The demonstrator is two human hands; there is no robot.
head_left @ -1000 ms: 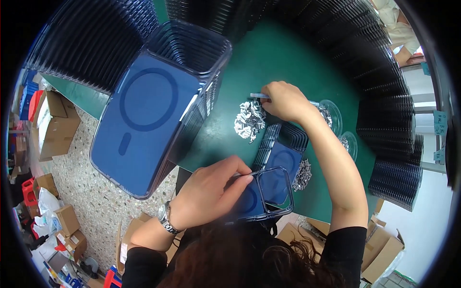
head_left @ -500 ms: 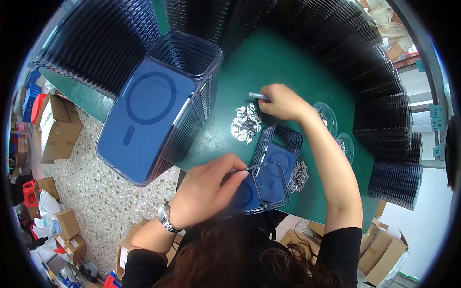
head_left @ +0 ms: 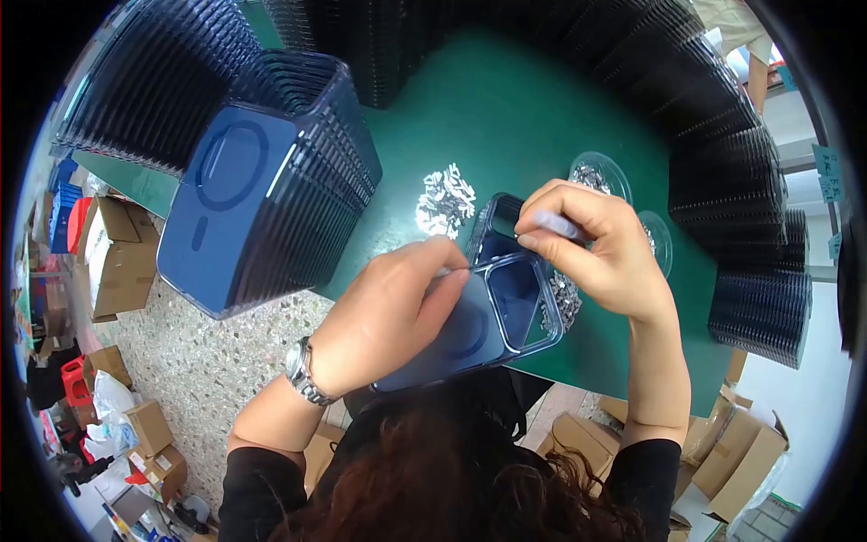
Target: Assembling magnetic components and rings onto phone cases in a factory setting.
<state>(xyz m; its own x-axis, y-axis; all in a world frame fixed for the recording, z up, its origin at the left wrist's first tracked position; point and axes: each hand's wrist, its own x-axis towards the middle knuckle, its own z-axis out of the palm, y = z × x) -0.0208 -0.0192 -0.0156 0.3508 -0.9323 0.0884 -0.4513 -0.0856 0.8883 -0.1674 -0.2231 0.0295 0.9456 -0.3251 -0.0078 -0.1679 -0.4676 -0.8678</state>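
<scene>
My left hand (head_left: 379, 312) pinches the edge of a blue translucent phone case (head_left: 465, 332), tilted above the table's near edge. In my right hand (head_left: 601, 253) is a pale pen-like tool (head_left: 557, 224), gripped between thumb and fingers. Those fingertips are right by the case's top edge, near the large camera opening; whether they touch it I cannot tell. Behind the held case stands a small stack of similar cases (head_left: 496, 221), partly covered. A pile of small white and dark pieces (head_left: 445, 203) lies beyond my left hand, and a greyer pile (head_left: 565, 303) sits under my right wrist.
On the green table (head_left: 506, 99) stands a tall stack of blue phone cases (head_left: 226, 203) at the left. More dark stacks (head_left: 722, 181) curve along the back and right. Two clear round dishes (head_left: 617, 176) hold small pieces. Cardboard boxes (head_left: 122, 253) are on the floor.
My right hand has come from beyond the white pile, near and to the right, bringing the tool to the held case. The case in my left hand has risen slightly and moved right.
</scene>
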